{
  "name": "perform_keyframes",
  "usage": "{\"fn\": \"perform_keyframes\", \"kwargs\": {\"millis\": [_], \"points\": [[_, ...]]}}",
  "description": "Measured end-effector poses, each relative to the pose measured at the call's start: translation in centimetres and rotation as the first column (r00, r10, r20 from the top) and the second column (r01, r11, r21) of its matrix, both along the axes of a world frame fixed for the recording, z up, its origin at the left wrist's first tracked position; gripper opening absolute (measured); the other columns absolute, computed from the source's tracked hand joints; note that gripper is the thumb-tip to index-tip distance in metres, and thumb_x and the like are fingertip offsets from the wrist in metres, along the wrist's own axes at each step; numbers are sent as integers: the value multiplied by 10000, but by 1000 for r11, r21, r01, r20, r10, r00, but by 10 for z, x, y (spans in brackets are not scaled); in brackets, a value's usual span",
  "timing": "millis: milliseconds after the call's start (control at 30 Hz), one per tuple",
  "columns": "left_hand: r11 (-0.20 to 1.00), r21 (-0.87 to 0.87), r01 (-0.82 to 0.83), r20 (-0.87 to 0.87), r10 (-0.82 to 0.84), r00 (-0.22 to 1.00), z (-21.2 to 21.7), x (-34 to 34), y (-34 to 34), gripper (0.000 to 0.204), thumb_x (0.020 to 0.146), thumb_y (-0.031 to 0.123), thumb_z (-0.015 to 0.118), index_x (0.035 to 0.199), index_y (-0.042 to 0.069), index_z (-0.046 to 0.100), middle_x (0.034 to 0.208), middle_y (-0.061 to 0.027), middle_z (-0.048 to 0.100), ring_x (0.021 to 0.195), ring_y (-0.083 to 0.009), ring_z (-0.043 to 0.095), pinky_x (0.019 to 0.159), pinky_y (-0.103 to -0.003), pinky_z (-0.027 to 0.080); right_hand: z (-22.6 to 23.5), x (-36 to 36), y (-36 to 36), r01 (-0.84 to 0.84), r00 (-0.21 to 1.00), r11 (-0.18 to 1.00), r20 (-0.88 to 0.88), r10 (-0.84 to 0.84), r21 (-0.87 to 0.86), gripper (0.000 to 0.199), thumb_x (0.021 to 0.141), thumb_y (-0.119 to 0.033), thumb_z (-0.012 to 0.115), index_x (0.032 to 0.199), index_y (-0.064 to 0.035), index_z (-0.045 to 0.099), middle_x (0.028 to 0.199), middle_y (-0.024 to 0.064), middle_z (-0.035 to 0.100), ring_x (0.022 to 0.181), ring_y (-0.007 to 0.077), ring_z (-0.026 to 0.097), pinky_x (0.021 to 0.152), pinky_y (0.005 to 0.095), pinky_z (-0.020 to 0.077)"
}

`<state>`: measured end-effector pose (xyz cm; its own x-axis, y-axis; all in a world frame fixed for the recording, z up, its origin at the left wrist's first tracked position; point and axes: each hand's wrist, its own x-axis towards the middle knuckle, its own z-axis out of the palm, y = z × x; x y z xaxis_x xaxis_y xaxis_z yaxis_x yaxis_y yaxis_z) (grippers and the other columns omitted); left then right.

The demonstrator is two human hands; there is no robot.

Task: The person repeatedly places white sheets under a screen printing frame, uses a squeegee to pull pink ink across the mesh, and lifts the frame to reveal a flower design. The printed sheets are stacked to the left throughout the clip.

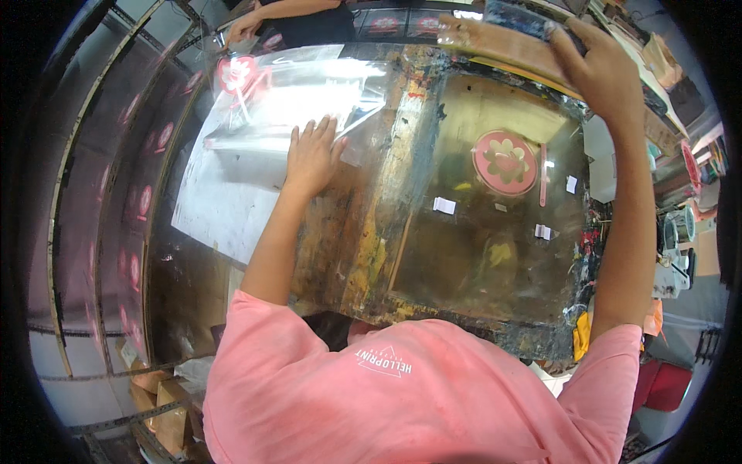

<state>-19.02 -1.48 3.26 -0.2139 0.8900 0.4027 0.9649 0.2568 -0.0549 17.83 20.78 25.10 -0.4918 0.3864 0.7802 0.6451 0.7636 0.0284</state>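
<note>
While under left hand [312, 158], clear plastic [297, 100]

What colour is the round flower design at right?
The flower design is pink with dull beige petals, best in head view.

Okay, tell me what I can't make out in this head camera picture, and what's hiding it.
All in the head view:
Right hand: motion blur obscures whether its fingers close on the wooden bar.
Clear plastic sheet: glare washes out part of its surface.
Left hand: its back hides the palm.
Co-worker's dark shirt: cut off by the top edge.
White slips: too small for fine marks.
</note>
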Motion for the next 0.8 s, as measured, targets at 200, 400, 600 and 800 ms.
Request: {"fn": "perform_keyframes", "kwargs": {"millis": [200,400,600,800], "points": [[984,-161,-74,434,138,890,12,-45,11,558,1128,434,396,1351,2,670,1325,-247,691,1277,-422,625,1110,-496,445,-20,11,-8,129,983,976,153,-103,-175,540,1010,-525,580,1189,-38,729,1082,214,728,1044,429,682,909,479,535],[975,-117,188,206,-161,965,101,-50,27,508,1135,369,406,1348,-5,674,1347,-232,688,1301,-409,624,1218,-576,330,-7,5,-13,65,993,994,108,-55,-87,560,1007,-530,583,1159,-9,722,1053,194,734,1024,414,690,881,507,531],[865,-427,265,183,-204,962,46,127,72,500,1121,414,413,1219,40,730,1068,-224,764,990,-408,731,1075,-540,470,7,3,-18,74,996,991,65,-67,-108,582,954,-534,560,844,7,742,845,265,722,864,431,724,795,522,559],[736,-114,668,407,-578,707,-57,237,91,1076,889,838,553,1570,11,449,1561,-306,479,1477,-470,435,1264,-573,256,4,7,-15,51,996,987,75,-40,-152,619,943,-540,557,814,39,735,795,279,718,802,436,731,782,532,574]]}}
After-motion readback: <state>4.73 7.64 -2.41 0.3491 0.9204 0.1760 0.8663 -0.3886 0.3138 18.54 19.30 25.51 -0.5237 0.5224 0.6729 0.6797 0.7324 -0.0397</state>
